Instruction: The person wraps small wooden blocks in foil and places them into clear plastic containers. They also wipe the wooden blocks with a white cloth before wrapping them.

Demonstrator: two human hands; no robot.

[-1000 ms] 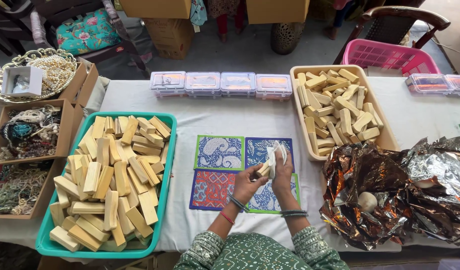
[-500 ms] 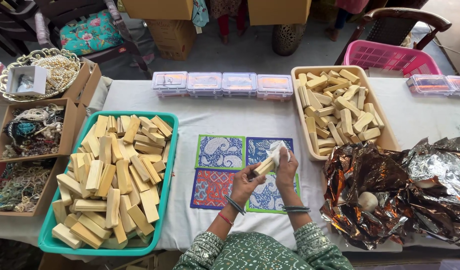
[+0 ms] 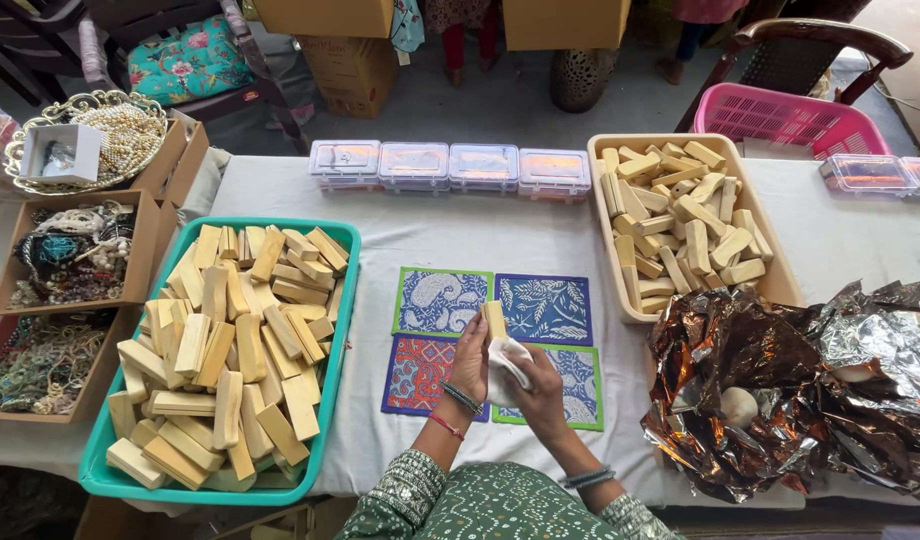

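Left fingers (image 3: 477, 340): wrapped around the lower part of a pale wooden block (image 3: 495, 318), holding it upright just below frame centre.
Right fingers (image 3: 525, 372): closed on a white cloth (image 3: 507, 362), pressed against the block's lower side.
Left hand (image 3: 470, 362): bangle and thread at the wrist; patterned green sleeve below.
Right hand (image 3: 538, 390): bangles at the wrist.
Block, handling (judgement): stiff, light, smooth-faced, not fragile; best gripped across the long flat faces, near the middle.
Cloth, handling (judgement): soft, limp; bunches easily, needs a full pinch.
Beneath hands: four patterned mats (image 3: 545, 308), blue, red and green-edged, on the white-covered surface (image 3: 430, 235).
Left of frame: teal tray (image 3: 345, 300) heaped with similar blocks.
Upper right: beige tray (image 3: 605, 250) of blocks.
Lower right: crumpled foil wrap (image 3: 780, 390).
Top centre: row of clear lidded boxes (image 3: 450, 166).
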